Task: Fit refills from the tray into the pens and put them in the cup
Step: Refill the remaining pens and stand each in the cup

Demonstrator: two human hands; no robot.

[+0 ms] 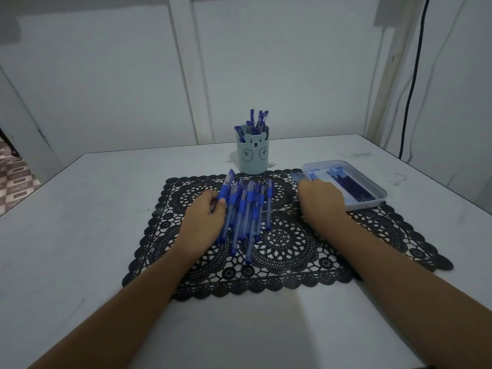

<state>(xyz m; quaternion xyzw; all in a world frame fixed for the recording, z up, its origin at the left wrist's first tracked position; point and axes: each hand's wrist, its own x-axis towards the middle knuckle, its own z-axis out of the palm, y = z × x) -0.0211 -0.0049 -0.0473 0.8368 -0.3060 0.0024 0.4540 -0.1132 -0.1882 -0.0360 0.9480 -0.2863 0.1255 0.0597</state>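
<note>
Status: I have the left hand (205,217) curled round one pen (226,186), its upper end tilted clear of the loose pens (249,209) heaped on the black lace mat (287,243). The right hand (320,201) lies over the near left corner of the tray (378,193). Its fingers are hidden behind its back, so I cannot tell whether it holds anything. The refills (348,185) lie in the tray, at the right of the desk (106,209). The cup (253,158) stands upright just beyond the mat, with several pens in it.

Hazards, as I judge them:
- The heap touches the left hand. Lifting the pen sideways may drag neighbouring pens off the mat.
- Refills are thin and lie packed together. A blind pinch may take several at once, or none.
- The tray overlaps the mat edge. Pressure on its near rim may tip or slide it.
- The cup is crowded. A pen pushed in at an angle may catch on those standing in it.
</note>
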